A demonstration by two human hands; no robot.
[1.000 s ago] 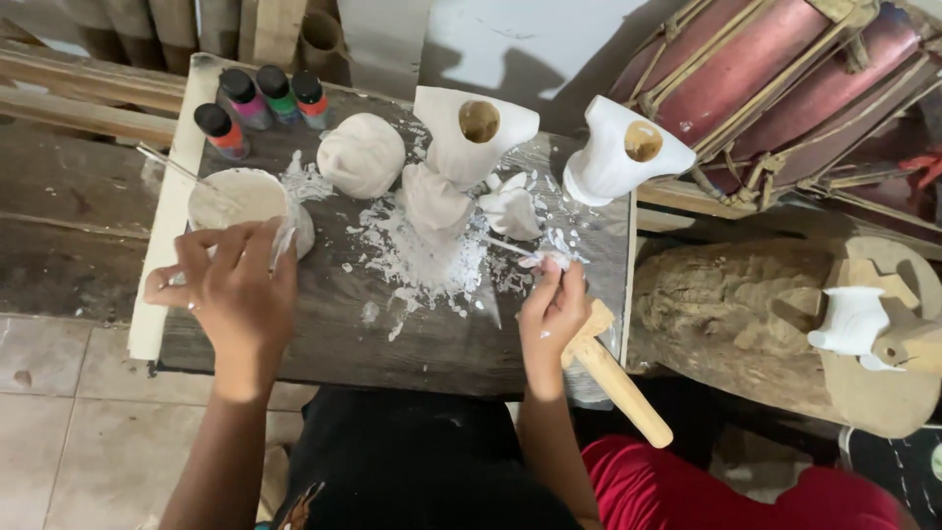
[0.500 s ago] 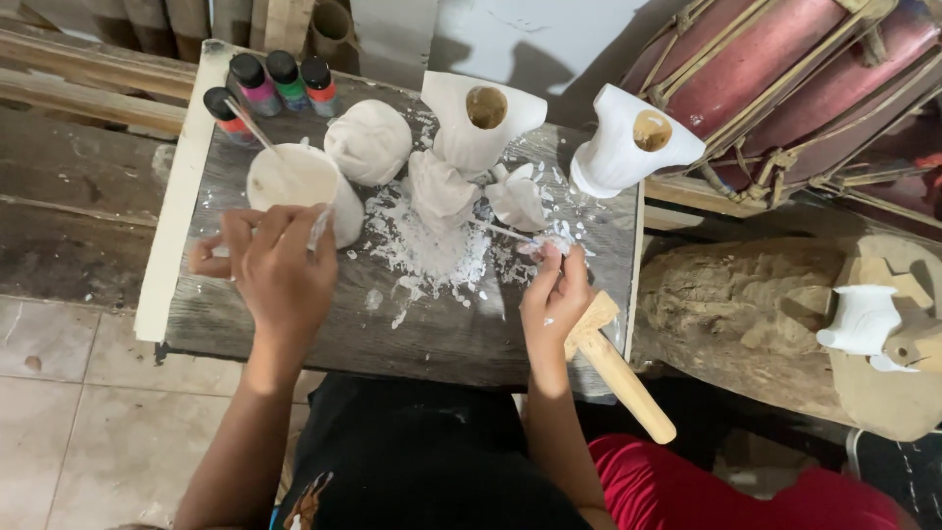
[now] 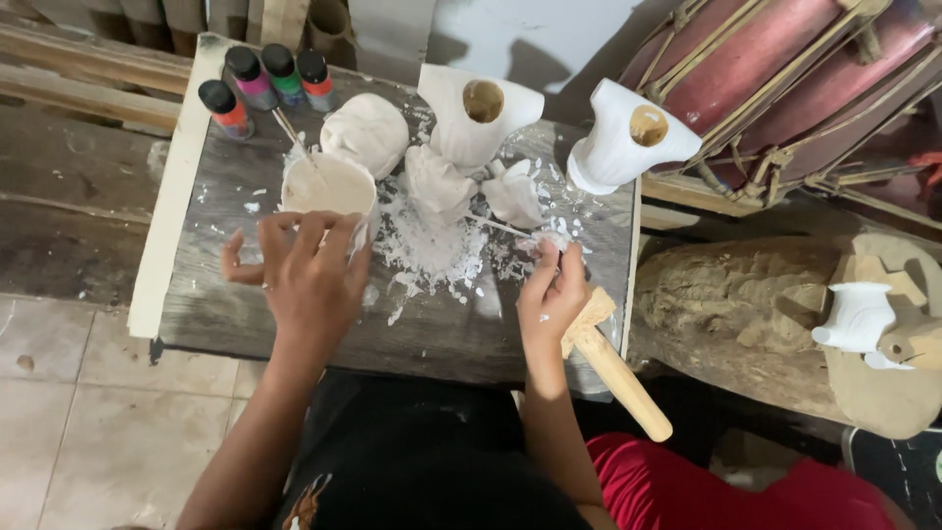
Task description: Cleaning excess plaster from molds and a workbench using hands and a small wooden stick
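Observation:
My left hand (image 3: 306, 273) grips the near rim of a white bowl (image 3: 329, 185) of pale paste, with a thin stick (image 3: 292, 135) standing in it. My right hand (image 3: 551, 299) pinches a thin white tool (image 3: 496, 227) whose tip lies in the white crumbs (image 3: 432, 245) on the dark wooden board (image 3: 235, 314). A wooden mallet (image 3: 616, 371) lies under my right wrist, its handle over the board's edge. Just beyond the crumbs stand small white carved pieces (image 3: 439, 182) and a hollow white casting (image 3: 479, 116).
Several small paint bottles (image 3: 263, 79) stand at the board's far left corner, with a round white lump (image 3: 366, 132) beside them. A second hollow white casting (image 3: 628, 135) sits at the far right. A rough carved log (image 3: 746, 314), a white piece (image 3: 859, 316) and red drums (image 3: 775, 69) lie to the right.
My left hand has carried the bowl to the right, from the board's left side to beside the round lump. My right hand has stayed by the crumbs with the thin tool.

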